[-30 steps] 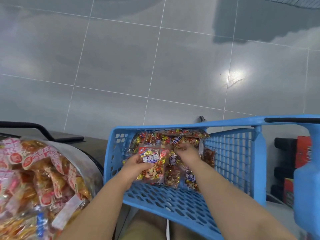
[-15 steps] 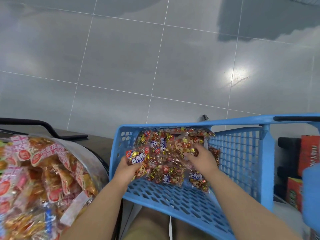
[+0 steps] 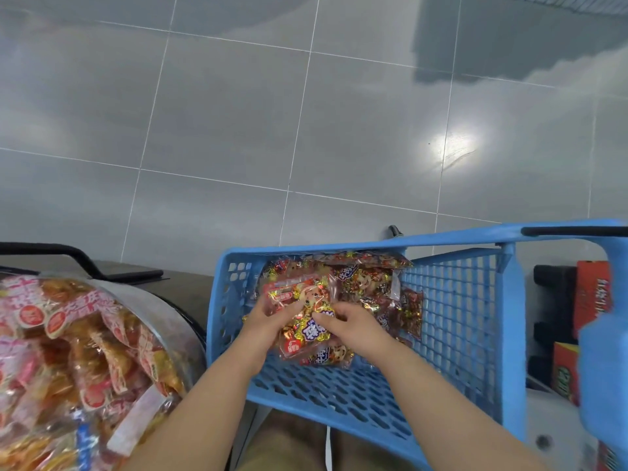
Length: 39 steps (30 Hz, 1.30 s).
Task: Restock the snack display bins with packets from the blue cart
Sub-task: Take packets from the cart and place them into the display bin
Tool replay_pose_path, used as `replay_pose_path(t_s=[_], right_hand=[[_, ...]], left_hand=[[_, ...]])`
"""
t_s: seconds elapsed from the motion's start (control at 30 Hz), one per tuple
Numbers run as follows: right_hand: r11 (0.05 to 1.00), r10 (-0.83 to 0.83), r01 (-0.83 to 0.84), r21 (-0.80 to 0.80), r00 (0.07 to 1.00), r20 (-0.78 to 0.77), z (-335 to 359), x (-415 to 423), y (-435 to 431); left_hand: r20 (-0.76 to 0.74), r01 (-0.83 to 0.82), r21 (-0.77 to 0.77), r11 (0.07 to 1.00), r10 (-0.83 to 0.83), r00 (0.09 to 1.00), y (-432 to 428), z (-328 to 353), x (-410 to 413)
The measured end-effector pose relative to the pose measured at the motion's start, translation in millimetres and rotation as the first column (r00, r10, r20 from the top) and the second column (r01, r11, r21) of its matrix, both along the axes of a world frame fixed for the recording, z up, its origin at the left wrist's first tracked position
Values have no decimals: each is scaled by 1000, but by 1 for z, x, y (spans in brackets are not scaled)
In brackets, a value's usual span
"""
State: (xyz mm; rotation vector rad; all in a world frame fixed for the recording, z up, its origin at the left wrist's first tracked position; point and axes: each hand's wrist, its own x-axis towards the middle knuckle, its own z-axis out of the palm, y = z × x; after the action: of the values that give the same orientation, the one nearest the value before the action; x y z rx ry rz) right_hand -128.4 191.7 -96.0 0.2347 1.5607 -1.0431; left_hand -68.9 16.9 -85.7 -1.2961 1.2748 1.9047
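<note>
A blue cart (image 3: 455,307) stands right of centre, its basket holding a heap of red and gold snack packets (image 3: 367,283). Both my hands are inside the basket. My left hand (image 3: 268,321) grips a bunch of the snack packets (image 3: 306,321) from the left side. My right hand (image 3: 353,328) holds the same bunch from the right, its fingers curled over the front packets. The bunch sits a little above the basket floor. At the left, a display bin (image 3: 170,307) with a clear rounded wall is piled with pink and orange packets (image 3: 68,351).
Grey tiled floor fills the upper view. A black bar (image 3: 78,256) runs behind the display bin. Red and black boxes (image 3: 591,300) stand on the right beyond the cart. A blurred blue part of the cart (image 3: 605,375) fills the right edge.
My hands have drawn together in the basket, gathering several packets into one bunch between them. The right hand moved left toward the left hand.
</note>
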Motion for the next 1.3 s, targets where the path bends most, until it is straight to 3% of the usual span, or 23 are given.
replay_pose_path(t_s=[0.1,0.17,0.23,0.27,0.37,0.47,0.67,0.8,1.0,1.1,1.3], right_hand=[[997,52,-49,60,998,-45,-10,-4,2],[946,-154,190,261,977,-150,-27,-13,13],[735,-481,534,418,845,-233,-49,-26,28],[648,-595,624,437,773,-221,-59,-32,32],[560,-797,733,387,604,10,-84,-43,32],[526,-824,741,416,566,33,-96,-49,24],[582,-776,703,410,630,21,-66,-39,31],[647,-755,710,279,647,108,-20,-22,52],[798,-601,597,81,798,44,54,-11,69],[865,-501,501,-24,865,30,101,-14,65],[908,-344,351,-230,936,70,168,-7,30]], left_hand=[[14,6,-45,999,-5,1000,-1,-9,1],[23,-14,-30,999,14,1000,-3,-13,1],[36,-7,-43,999,9,999,-4,-15,2],[43,0,-45,999,1,999,-4,-17,3],[63,7,-47,999,-4,998,-5,-18,7],[71,-11,-46,999,14,997,-7,-17,11],[45,-69,-73,995,72,996,-18,3,18],[32,-103,-105,989,107,994,-22,33,20],[-74,-164,-107,981,156,985,-10,95,41],[-146,-290,-125,949,271,951,7,133,67],[-270,-554,-145,820,506,819,29,177,128]])
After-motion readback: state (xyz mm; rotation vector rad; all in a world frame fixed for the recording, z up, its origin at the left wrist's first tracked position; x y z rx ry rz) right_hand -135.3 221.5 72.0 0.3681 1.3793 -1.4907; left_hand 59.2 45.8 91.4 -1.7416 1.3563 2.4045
